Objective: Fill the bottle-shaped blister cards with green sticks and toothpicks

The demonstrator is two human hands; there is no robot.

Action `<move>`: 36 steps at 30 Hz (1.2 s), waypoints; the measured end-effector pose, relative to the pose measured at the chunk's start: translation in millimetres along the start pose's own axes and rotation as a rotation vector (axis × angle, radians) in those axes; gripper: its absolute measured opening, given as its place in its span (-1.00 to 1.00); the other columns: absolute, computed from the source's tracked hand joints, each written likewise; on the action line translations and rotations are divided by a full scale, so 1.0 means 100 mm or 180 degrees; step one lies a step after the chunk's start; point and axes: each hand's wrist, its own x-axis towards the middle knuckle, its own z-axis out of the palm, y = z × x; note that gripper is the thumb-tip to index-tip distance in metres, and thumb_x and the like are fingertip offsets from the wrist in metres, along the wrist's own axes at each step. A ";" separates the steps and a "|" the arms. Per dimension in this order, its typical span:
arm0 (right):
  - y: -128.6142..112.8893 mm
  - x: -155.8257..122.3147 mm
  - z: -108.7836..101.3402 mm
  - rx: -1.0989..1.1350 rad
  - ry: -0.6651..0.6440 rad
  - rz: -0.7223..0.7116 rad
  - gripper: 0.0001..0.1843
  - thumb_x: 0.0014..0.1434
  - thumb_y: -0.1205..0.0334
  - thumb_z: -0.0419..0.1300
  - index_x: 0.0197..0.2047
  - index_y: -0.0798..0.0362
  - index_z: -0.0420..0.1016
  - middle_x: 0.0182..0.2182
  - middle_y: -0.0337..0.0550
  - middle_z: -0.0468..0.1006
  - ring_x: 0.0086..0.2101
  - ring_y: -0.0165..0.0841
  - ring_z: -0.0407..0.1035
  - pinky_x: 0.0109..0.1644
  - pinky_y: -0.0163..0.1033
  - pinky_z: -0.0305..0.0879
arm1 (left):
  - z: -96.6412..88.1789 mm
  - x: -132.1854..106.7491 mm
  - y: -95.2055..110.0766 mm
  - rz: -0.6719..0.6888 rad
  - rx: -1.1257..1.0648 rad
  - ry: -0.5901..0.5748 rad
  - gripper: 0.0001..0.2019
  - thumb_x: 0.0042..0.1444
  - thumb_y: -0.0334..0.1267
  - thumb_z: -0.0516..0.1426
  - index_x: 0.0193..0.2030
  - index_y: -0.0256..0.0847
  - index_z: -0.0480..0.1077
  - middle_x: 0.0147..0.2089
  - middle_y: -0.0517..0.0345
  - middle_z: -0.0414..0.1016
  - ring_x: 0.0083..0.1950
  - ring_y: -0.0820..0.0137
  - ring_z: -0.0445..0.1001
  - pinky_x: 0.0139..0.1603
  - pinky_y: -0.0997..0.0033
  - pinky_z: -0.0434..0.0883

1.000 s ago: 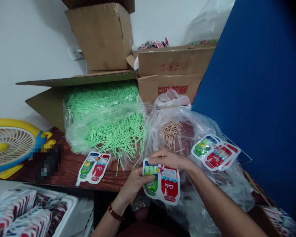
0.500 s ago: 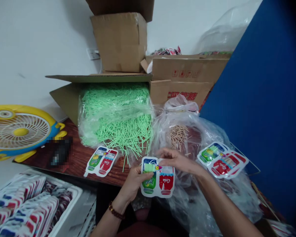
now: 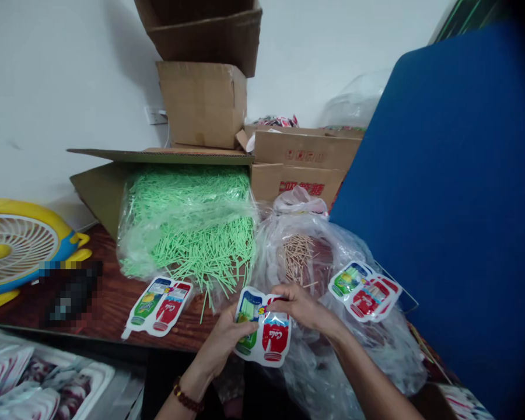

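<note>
My left hand grips the left side of a double packet printed with a green Sprite can and a red Cola can. Its thumb lies across the green half, where pale green sticks show in the window. My right hand has its fingers closed at the top of the Cola half; whether a stick is between them is hidden. On the table to the left lies a similar packet. Overlapping packets rest on clear plastic at the right, with green sticks and brown sticks showing in their windows.
Green sticks spill from a bagged carton at the back. Brown sticks lie in a clear plastic bag. A yellow fan stands left, above a white crate of packets. A blue panel borders the right.
The view has shifted, so most things sit lower and further left. Both hands stay on the same packet, and my right fingers have moved slightly lower over its top middle.
</note>
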 end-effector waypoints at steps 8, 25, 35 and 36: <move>0.07 -0.08 0.12 0.0116 0.0044 -0.0172 -0.81 0.00 0.18 0.28 -0.47 0.14 0.45 -0.61 -0.36 0.36 -0.57 -0.51 0.17 -0.48 -0.40 0.08 | 0.21 -0.06 -0.02 0.0445 0.0358 0.0250 -0.69 -0.05 -0.25 0.30 -0.14 -0.27 0.43 -0.25 0.09 0.58 -0.27 0.33 0.51 -0.22 0.42 0.43; 0.37 -0.33 0.13 0.0004 0.0499 -0.0335 -0.70 -0.01 0.03 0.33 -0.49 0.12 0.53 -0.62 -0.35 0.34 -0.55 -0.50 0.15 -0.46 -0.40 0.05 | 0.19 0.01 -0.19 0.0419 0.1238 0.0204 -0.72 -0.20 -0.10 0.34 -0.47 -0.30 0.52 -0.54 0.16 0.52 -0.49 0.36 0.39 -0.44 0.46 0.36; 0.43 -0.38 0.02 0.0333 0.0622 -0.0356 -0.68 -0.02 0.02 0.33 -0.45 0.15 0.52 -0.60 -0.36 0.36 -0.55 -0.53 0.16 -0.45 -0.42 0.09 | 0.33 0.15 -0.24 0.0010 0.0953 0.0398 -0.59 -0.42 -0.01 0.41 -0.50 -0.28 0.49 -0.53 0.11 0.58 -0.50 0.27 0.48 -0.43 0.37 0.43; 0.43 -0.39 0.01 0.0444 0.0615 -0.0340 -0.67 -0.04 0.01 0.34 -0.43 0.15 0.53 -0.59 -0.35 0.37 -0.55 -0.53 0.17 -0.44 -0.42 0.11 | 0.32 0.16 -0.25 -0.0017 0.1022 0.0405 -0.59 -0.41 0.01 0.40 -0.50 -0.28 0.50 -0.53 0.11 0.58 -0.49 0.25 0.49 -0.42 0.35 0.44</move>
